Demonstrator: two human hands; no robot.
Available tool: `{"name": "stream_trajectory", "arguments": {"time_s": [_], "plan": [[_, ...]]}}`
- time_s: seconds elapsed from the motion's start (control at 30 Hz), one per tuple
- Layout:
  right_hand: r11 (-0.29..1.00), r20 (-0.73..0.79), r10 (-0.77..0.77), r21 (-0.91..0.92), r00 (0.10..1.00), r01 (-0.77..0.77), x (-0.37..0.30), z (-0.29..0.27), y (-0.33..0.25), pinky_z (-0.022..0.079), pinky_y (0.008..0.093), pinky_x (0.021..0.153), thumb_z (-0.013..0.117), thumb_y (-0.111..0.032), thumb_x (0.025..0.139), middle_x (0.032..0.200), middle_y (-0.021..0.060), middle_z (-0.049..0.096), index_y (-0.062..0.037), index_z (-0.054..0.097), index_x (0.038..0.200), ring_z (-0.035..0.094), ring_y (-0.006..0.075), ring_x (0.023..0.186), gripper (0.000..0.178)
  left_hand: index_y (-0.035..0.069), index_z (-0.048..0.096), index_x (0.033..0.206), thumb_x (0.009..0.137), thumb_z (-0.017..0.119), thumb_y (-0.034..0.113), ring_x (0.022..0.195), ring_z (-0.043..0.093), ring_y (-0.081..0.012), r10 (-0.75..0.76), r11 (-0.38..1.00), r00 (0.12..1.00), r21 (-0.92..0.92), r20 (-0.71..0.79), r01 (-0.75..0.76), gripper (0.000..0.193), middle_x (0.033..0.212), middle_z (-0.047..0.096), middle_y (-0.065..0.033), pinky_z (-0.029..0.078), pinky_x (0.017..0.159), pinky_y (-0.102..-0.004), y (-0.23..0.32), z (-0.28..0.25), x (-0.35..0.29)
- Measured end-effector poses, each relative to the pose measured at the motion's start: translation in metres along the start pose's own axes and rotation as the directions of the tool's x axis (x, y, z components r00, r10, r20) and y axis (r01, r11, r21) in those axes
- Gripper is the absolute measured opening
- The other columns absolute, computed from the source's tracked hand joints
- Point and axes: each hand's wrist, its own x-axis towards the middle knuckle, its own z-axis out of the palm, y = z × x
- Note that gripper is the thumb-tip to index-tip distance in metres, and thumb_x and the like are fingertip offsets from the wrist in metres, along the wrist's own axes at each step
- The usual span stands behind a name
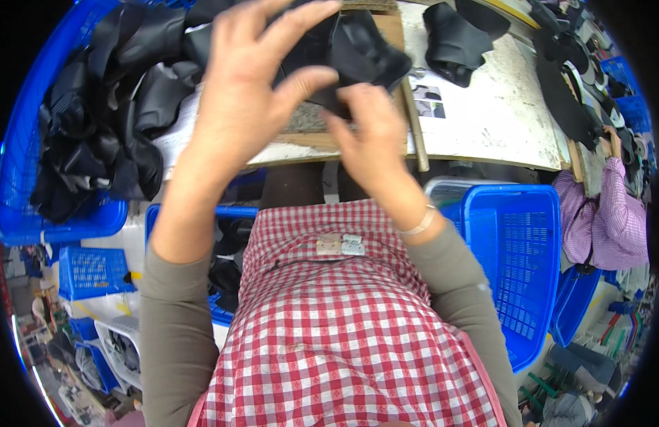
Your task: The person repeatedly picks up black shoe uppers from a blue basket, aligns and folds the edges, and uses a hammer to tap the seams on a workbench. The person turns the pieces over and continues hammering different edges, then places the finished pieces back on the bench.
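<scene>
My left hand [244,89] is raised over the workbench, its fingers spread and slightly blurred, with nothing in it. My right hand [376,139] pinches the near edge of a black leather-like piece, apparently a shoe upper [365,53]. That piece lies over a grey slab in a wooden frame [308,140], and my left hand covers part of it. A wooden stick, like a tool handle [416,128], lies just right of my right hand. Another black upper [454,46] rests farther right on the white tabletop [493,114].
At the left, a blue basket [16,171] holds a heap of black uppers [123,107]. Another blue basket [518,270] stands below the bench at the right. A small printed picture sheet [428,101] lies on the table. A person in a checked purple top [618,213] works at the far right.
</scene>
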Motion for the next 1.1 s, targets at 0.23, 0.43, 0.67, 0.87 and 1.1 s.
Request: {"name": "stream_trajectory", "arguments": {"time_s": [0.23,0.43,0.67,0.87,1.1], "plan": [[0.983,0.329,0.024,-0.182,0.944,0.039,-0.048,-0.022,0.071,0.055,0.0459,0.089,0.076,-0.003,0.081,0.104,0.0149,0.068,-0.0029,0.07,0.112,0.064,0.0359,0.105,0.032,0.014,0.049,0.153,0.079,0.069,-0.008,0.141,0.047,-0.039,-0.327,0.944,0.912,0.045,0.247,0.326,0.08,0.148,0.053,-0.0133,0.045,0.114,-0.0497,-0.03,0.108,-0.078],[0.762,0.262,0.356,-0.636,0.897,-0.117,-0.051,-0.06,0.149,0.055,0.0495,0.089,0.065,0.004,0.082,0.111,0.0231,0.063,-0.0059,0.051,0.145,0.063,0.0425,0.105,0.066,0.023,0.058,0.147,0.076,0.068,-0.013,0.14,0.053,-0.0361,-0.119,0.986,0.962,-0.082,0.246,0.143,0.08,0.148,0.058,-0.009,0.047,0.115,-0.0478,-0.034,0.108,-0.052],[0.743,0.341,0.374,-0.667,0.863,-0.058,-0.035,-0.125,0.17,0.059,0.0533,0.072,0.059,-0.009,0.098,0.103,0.0252,0.069,-0.0041,0.055,0.14,0.071,0.0458,0.079,0.043,0.024,0.063,0.144,0.092,0.06,-0.009,0.139,0.057,-0.0324,-0.21,0.929,0.922,-0.229,0.326,0.292,0.062,0.148,0.062,-0.0078,0.046,0.118,-0.0422,-0.061,0.093,-0.048],[0.629,0.329,0.772,-0.278,0.543,-0.726,-0.01,-0.174,0.093,0.043,0.028,0.054,0.054,-0.031,0.112,0.069,0.0032,0.057,-0.0044,0.064,0.108,0.054,0.0141,0.058,0.029,0.024,0.063,0.144,0.093,0.061,-0.008,0.133,0.061,-0.0312,-0.244,0.867,0.885,-0.319,0.397,0.382,0.06,0.144,0.064,-0.0072,0.051,0.111,-0.0408,-0.079,0.096,-0.042],[0.905,0.558,0.425,-0.267,0.713,-0.331,-0.005,-0.133,0.054,0.048,0.041,0.058,0.055,-0.031,0.111,0.07,0.0209,0.057,-0.002,0.056,0.099,0.057,0.0398,0.06,0.032,0.038,0.064,0.14,0.103,0.061,0.035,0.11,0.072,-0.0314,-0.173,0.955,0.902,-0.157,0.395,0.252,0.038,0.125,0.075,-0.0044,0.059,0.091,-0.0431,-0.085,0.101,-0.015]]}}
